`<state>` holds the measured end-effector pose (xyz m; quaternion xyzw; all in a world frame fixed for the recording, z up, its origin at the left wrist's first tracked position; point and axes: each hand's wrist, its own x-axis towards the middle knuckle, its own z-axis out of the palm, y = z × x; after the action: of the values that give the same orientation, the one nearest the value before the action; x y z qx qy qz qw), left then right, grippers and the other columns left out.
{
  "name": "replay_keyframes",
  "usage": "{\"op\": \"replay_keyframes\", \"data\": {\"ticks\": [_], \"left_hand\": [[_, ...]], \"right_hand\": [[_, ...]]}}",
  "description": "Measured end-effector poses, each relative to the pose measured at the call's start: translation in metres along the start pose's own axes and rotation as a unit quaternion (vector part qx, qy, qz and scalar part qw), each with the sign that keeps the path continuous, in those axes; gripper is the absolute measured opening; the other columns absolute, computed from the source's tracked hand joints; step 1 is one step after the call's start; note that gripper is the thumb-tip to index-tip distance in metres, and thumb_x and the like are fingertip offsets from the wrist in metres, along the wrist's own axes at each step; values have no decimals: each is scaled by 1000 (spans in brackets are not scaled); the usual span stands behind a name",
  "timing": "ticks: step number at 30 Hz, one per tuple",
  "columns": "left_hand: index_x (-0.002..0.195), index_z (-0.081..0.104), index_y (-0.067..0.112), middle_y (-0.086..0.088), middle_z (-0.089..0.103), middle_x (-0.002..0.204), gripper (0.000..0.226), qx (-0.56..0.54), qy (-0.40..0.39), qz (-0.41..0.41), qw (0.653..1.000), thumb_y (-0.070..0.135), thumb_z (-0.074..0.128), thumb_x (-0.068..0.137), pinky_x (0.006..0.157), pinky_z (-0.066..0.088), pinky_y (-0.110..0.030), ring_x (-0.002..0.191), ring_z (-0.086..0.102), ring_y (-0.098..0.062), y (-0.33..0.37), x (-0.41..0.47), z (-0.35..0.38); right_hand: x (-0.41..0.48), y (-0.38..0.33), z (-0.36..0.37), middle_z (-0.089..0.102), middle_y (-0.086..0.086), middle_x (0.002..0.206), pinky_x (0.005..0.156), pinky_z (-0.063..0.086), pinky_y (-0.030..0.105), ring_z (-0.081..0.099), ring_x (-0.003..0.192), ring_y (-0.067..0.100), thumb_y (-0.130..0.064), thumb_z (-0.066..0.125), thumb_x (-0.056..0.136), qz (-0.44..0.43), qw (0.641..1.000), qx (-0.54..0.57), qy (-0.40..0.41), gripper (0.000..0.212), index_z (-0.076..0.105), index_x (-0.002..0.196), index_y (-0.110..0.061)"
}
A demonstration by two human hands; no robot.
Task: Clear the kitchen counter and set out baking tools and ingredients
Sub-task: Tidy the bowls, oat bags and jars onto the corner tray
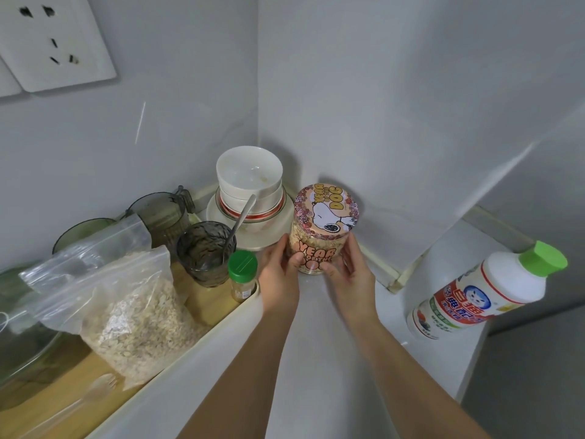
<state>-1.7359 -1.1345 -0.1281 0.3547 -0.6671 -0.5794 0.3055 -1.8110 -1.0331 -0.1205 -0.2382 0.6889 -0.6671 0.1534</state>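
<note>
- Kitchen counter: white, running from near to a far corner between two pale walls.
- Tray: on the left, white rim and wooden floor, crowded with containers.
- Bag of oats: clear zip bag, slumped in the near part of the tray, top folded over to the left.
- Glass bowl: at the left edge, left of the bag, only partly in view.
- White bottle: green cap, red-and-blue label, upright at the right end of the counter.
- Stack of bowls: white, piled on a plate in the far corner.
- Jar: clear, filled with oats, cartoon-dog lid on, upright just right of the plate, between tray and right wall; on the counter or just off it, cannot tell.
- Left hand: fingers curled round the jar's left side, thumb on the front label.
- Right hand: wrapped round the right side, thumb on the front.
- Tumbler: smoky glass, towards the far end of the tray, spoon leaning inside.
- Spice bottle: green cap, against the tray's right rim, just beside the left hand.
</note>
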Motion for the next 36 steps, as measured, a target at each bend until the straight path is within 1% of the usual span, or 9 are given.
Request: {"op": "replay_keyframes", "data": {"ticks": [7, 12, 15, 17, 20, 23, 27, 32, 36], "left_hand": [[135, 51, 20, 1, 58, 128, 51, 49, -50, -19, 997, 30, 60, 86, 103, 44, -38, 119, 56, -15, 5, -5, -9], [142, 39, 6, -13, 44, 142, 55, 244, -117, 23, 962, 21, 58, 93, 104, 31, -27, 132, 40, -27, 15, -39, -22], [147, 32, 15, -6, 24, 155, 58, 354, -210, 68, 909, 26, 55, 95, 111, 25, -29, 143, 22, -20, 21, -58, -39], [148, 28, 18, -7, 17, 158, 61, 430, -262, 76, 861, 32, 54, 95, 113, 23, -31, 145, 15, -21, 24, -68, -49], [149, 22, 22, -13, 10, 158, 73, 530, -316, 78, 783, 42, 60, 89, 116, 21, -42, 146, 9, -32, 29, -77, -61], [149, 20, 26, -15, 5, 157, 84, 570, -346, 45, 744, 45, 68, 82, 114, 24, -48, 145, 5, -36, 26, -84, -69], [149, 21, 26, -16, 4, 157, 86, 583, -341, 49, 736, 42, 70, 81, 115, 22, -48, 145, 4, -38, 23, -87, -68], [149, 21, 27, -16, 4, 157, 86, 584, -335, 42, 738, 42, 71, 80, 115, 22, -49, 145, 3, -38, 18, -84, -66], [150, 20, 27, -16, 1, 158, 86, 581, -338, 39, 740, 38, 71, 82, 116, 19, -50, 146, -1, -37, 19, -84, -66]], "right_hand": [[-9, -2, 3, 50, -10, 143, 107, 39, 22, 47, 131, 6, 0, 66, 87, 45, 999, -12, 19, 70, 36, 147, -19], [-60, -11, 0, 53, -7, 129, 87, 39, -2, 52, 120, 5, -6, 65, 89, 129, 983, -4, 129, 57, 44, 141, -14], [-94, -17, -12, 66, -8, 103, 77, 46, 7, 62, 94, 8, -11, 65, 89, 137, 967, -57, 208, 19, 62, 103, -23], [-110, -20, -25, 64, -4, 86, 71, 45, 20, 59, 79, 17, -13, 65, 88, 142, 950, -87, 264, 12, 59, 82, -21], [-120, -29, -45, 59, 7, 85, 72, 45, 29, 56, 79, 26, -12, 68, 84, 160, 917, -107, 350, 15, 54, 84, -11], [-119, -36, -67, 55, 12, 103, 82, 47, 36, 55, 91, 26, -12, 76, 79, 180, 888, -129, 404, 40, 51, 110, -6], [-109, -30, -91, 43, 10, 141, 105, 41, 46, 47, 126, 25, -20, 83, 72, 167, 895, -181, 371, 90, 31, 145, -10], [-100, -27, -102, 63, -1, 113, 83, 49, 32, 61, 102, 16, -21, 80, 76, 148, 922, -163, 319, 55, 52, 123, -16], [-100, -26, -97, 61, -5, 109, 80, 44, 29, 59, 95, 13, -24, 78, 79, 145, 932, -164, 288, 52, 51, 123, -17]]}}
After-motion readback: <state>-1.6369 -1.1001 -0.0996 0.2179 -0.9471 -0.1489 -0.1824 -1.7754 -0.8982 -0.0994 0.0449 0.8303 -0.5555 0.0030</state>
